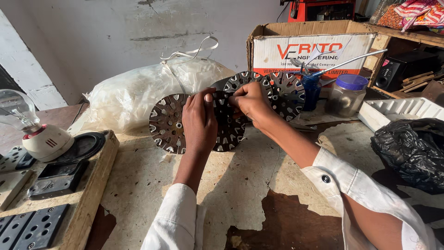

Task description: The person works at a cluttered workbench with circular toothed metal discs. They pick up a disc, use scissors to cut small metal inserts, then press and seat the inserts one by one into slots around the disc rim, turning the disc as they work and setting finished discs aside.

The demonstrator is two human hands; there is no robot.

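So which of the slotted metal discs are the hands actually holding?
The middle disc, pinched by left hand and right hand; the left disc and right discs lie untouched.

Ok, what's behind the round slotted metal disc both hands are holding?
Behind the round slotted metal disc, two more slotted discs lean before a cardboard box. The left hand and right hand cover its middle.

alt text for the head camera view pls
Two bare hands, left hand and right hand, pinch a dark slotted metal disc above a worn workbench. More slotted discs lie around it, before a white plastic sack and a cardboard box. A light bulb stands at far left.
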